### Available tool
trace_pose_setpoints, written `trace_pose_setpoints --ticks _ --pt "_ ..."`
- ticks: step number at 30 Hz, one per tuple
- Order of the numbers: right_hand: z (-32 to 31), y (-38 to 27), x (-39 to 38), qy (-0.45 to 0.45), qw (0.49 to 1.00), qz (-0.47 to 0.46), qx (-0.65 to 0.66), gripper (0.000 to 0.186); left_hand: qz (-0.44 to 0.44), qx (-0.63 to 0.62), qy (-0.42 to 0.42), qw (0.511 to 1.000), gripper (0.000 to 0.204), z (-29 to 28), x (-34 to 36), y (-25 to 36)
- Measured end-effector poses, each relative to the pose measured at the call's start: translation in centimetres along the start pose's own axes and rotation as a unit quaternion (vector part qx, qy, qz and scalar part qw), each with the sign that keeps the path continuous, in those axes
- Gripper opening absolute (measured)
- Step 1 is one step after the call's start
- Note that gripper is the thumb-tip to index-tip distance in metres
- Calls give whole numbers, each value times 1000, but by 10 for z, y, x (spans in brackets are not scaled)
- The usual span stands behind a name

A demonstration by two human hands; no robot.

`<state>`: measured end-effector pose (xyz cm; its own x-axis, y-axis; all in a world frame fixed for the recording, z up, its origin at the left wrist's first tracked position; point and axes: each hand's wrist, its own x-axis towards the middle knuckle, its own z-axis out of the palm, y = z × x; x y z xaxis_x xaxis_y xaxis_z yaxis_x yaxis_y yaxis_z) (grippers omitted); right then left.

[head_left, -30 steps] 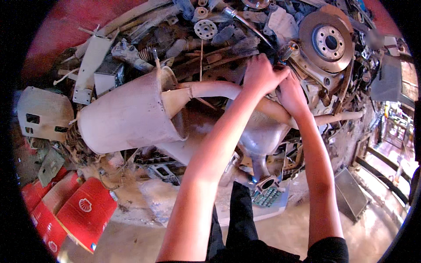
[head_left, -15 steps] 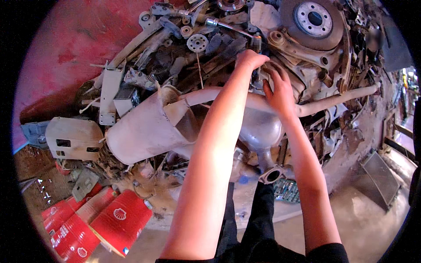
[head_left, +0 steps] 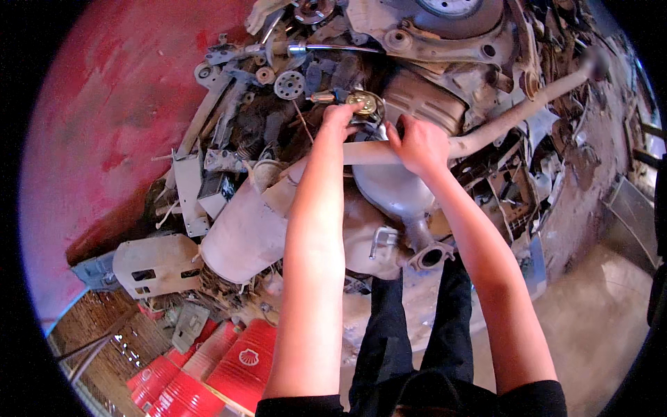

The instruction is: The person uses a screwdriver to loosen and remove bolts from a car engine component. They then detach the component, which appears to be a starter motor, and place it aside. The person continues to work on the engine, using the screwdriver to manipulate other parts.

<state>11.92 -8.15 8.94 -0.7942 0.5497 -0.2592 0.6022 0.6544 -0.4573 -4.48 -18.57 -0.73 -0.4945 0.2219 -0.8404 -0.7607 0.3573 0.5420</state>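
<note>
My left hand (head_left: pixel 338 119) is closed on a small part with a round brass-coloured face (head_left: pixel 363 105). An orange-and-dark cylinder (head_left: pixel 323 97) sticks out of it to the left, and a thin dark cord or hose (head_left: pixel 381 111) curves along its right. Its exact kind I cannot make out. My right hand (head_left: pixel 422 144) has its fingers curled just right of the part, above the long exhaust pipe (head_left: pixel 372 153); whatever they pinch is hidden. Below the pipe sits a silvery exhaust canister (head_left: pixel 392 187) ending in a flange (head_left: pixel 431 257).
Scrap car parts pile up all around: a large pale muffler (head_left: pixel 243 233), a brake disc (head_left: pixel 458 21), a suspension arm (head_left: pixel 445 52) and a toothless round plate (head_left: pixel 289 85). Red drums (head_left: pixel 243 358) stand at the lower left, beside a red wall (head_left: pixel 132 118). A grey panel (head_left: pixel 636 219) leans at the right.
My view has shifted. The part in my left hand has turned from upright to lying sideways, showing its brass-coloured face. My right hand's fingers have curled in from an outstretched pose.
</note>
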Motion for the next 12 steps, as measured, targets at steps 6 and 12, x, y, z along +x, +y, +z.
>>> trace_pose_setpoints --ticks 6,12 --pt "7 7 0 58 998 -22 16 41 22 -14 -4 1000 32 -22 23 42" --pt "-1 5 -2 2 1000 13 25 40 32 77 -21 996 33 -13 -8 50"
